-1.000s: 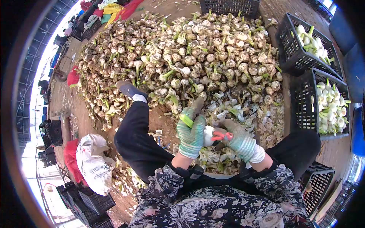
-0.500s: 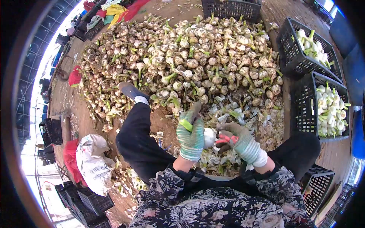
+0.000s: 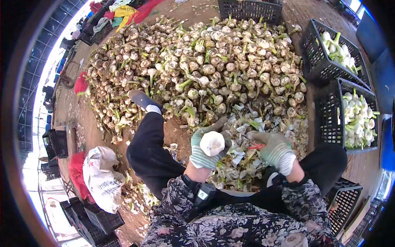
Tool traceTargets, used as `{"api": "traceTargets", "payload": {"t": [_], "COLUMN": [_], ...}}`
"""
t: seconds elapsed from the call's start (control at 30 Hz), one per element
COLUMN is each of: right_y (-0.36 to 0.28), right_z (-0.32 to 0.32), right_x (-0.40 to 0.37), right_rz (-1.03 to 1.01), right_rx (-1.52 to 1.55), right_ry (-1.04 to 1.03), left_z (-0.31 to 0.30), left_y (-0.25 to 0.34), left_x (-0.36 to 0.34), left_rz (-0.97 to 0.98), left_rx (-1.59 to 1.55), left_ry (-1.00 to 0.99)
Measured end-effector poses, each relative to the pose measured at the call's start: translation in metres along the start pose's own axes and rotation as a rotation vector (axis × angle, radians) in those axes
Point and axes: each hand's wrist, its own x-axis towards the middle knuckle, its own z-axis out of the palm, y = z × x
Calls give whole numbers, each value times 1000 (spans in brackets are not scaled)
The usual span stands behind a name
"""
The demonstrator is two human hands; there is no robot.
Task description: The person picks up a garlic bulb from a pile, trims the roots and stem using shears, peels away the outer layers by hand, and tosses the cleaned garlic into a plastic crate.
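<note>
My left hand [image 3: 198, 151], in a green-and-white knit glove, is closed around a peeled white garlic bulb [image 3: 212, 143]. The bulb's flat, round base faces up toward me. To the right, my right hand [image 3: 275, 149], gloved the same way, is closed on a small red-handled tool [image 3: 256, 146]; its working end is hidden or too small to make out. Papery skins and leaf scraps [image 3: 236, 164] lie beneath and between my hands. Beyond them spreads a large heap of unpeeled garlic bulbs [image 3: 197, 66] with short green stems.
On the right stand two black crates of cleaned garlic, a nearer crate [image 3: 329, 119] and a farther crate [image 3: 314, 57]. Another black crate [image 3: 251, 11] sits behind the heap. A white sack [image 3: 101, 177] and stacked crates [image 3: 98, 216] are at left. My legs flank the scraps.
My left hand has turned, bringing the bulb's base up into view; its green stem no longer shows. My right hand has moved right, away from the bulb, with the red-handled tool.
</note>
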Motion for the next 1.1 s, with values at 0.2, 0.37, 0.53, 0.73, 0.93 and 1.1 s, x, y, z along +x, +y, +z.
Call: {"api": "traceTargets", "payload": {"t": [0.2, 0.37, 0.53, 0.73, 0.93, 1.1], "right_y": [-38, -2, 70, 37, 23, 11], "right_z": [12, 13, -146, -104, -59, -25], "right_x": [0, 28, 64, 104, 53, 40], "right_rz": [-512, -115, -704, -42, -43, 330], "right_rx": [710, 1530, 1978, 1862, 1055, 1367], "right_ry": [227, -270, 25, 79, 12, -86], "left_z": [-18, -25, -112, -139, -224, -127], "left_y": [-23, -30, -25, 26, 74, 55], "left_x": [21, 17, 24, 69, 130, 80], "left_rz": [255, 401, 171, 325, 297, 286], "left_rx": [153, 384, 437, 1404, 1642, 145], "left_ry": [271, 438, 926, 1508, 1289, 361]}}
